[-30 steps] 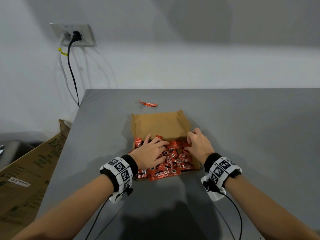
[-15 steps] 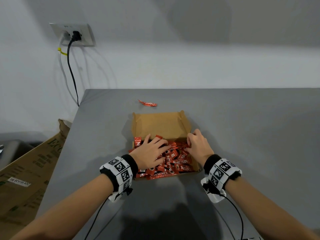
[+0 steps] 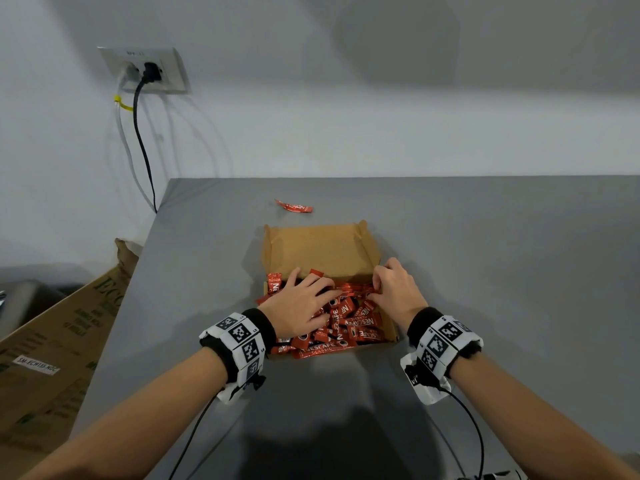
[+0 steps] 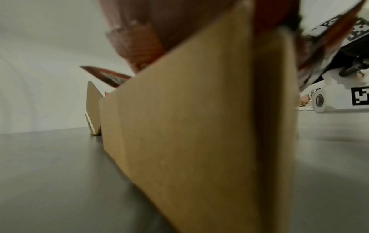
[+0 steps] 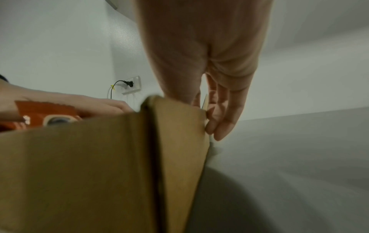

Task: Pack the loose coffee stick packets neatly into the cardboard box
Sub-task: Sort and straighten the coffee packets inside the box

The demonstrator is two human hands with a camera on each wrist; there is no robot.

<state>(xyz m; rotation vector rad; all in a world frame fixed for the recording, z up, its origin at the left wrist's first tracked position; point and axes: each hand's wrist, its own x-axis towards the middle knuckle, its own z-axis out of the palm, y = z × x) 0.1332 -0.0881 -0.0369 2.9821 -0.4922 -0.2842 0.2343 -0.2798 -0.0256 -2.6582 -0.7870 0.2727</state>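
Observation:
An open cardboard box (image 3: 318, 251) sits mid-table with its lid standing at the back, and its outer walls fill the left wrist view (image 4: 199, 141) and the right wrist view (image 5: 79, 173). Several red coffee stick packets (image 3: 353, 323) lie jumbled in it, some poking over the front and left rims. My left hand (image 3: 304, 304) lies flat on the pile, fingers spread. My right hand (image 3: 391, 289) curls over the box's right wall near the far corner, with some fingers (image 5: 219, 119) hanging outside it. One loose packet (image 3: 294, 206) lies on the table beyond the box.
The grey table (image 3: 485, 254) ends at its left edge, where a large printed carton (image 3: 59, 341) leans below. A wall socket with a black cable (image 3: 149, 69) is at the back left. Thin cables trail from both wristbands toward me.
My left hand's fingers have shifted slightly across the packets, and the front packets have moved a little. My right hand has stayed on the right wall.

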